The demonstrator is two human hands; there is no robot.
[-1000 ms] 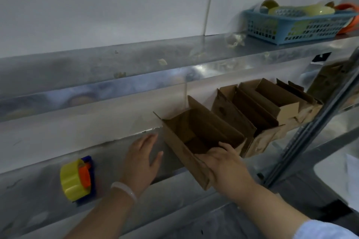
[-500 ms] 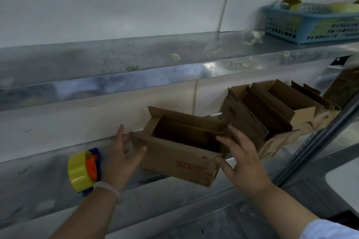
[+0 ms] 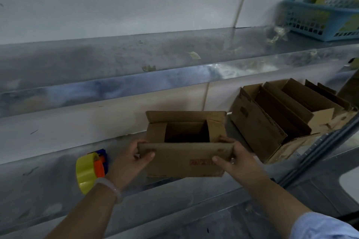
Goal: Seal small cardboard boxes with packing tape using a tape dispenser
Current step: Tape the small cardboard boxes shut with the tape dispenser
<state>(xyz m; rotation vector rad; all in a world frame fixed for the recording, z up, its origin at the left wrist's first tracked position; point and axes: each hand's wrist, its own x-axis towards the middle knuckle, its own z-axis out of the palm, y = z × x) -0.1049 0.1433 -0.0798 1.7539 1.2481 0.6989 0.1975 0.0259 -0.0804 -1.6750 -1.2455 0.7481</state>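
While its top flaps stood open, cardboard box (image 3: 184, 158) was on the metal shelf (image 3: 48, 186), left hand (image 3: 132, 158) and right hand (image 3: 238, 158) clasping its ends, thumbs on the near flap, tape dispenser (image 3: 91, 170) just left, open boxes (image 3: 287, 116) right.

The open brown cardboard box (image 3: 186, 149), a second ago tilted and gripped only by the right hand (image 3: 239, 161), now sits squared between both hands, the left hand (image 3: 132, 161) having closed on its near flap's left end
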